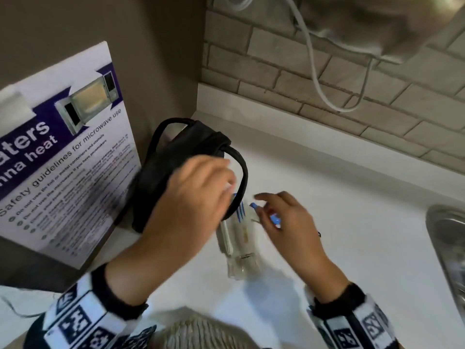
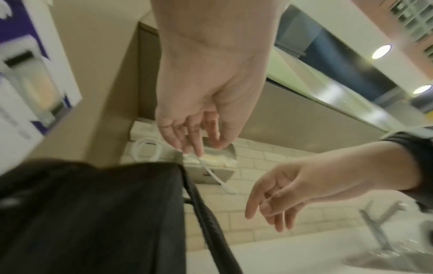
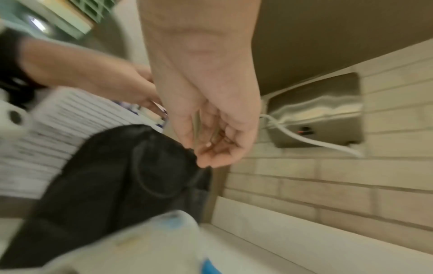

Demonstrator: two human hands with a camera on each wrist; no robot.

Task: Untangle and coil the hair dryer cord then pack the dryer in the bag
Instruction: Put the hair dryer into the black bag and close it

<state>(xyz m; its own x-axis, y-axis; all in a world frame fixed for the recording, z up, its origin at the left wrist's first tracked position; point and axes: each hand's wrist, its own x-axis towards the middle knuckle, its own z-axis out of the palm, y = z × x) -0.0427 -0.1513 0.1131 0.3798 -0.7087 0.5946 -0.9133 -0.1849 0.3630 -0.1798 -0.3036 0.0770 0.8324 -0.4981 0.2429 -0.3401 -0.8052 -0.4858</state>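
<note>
A black bag [image 1: 173, 167] with loop handles lies on the white counter, leaning against a poster. My left hand [image 1: 221, 182] hovers over its near end with relaxed fingers, and the left wrist view shows this hand [image 2: 203, 146] holding nothing. My right hand [image 1: 264, 207] hangs just right of the bag, fingers loosely curled and holding nothing [image 3: 215, 155]. A white cord [image 1: 312, 59] loops down the brick wall from a metal wall unit [image 3: 323, 115]. No hair dryer body can be made out in these blurred frames.
A clear plastic bottle [image 1: 239, 238] with blue print lies on the counter between my hands. A microwave safety poster [image 1: 63, 159] stands at the left. A steel sink [image 1: 448, 243] with a tap [image 2: 379, 222] is at the right.
</note>
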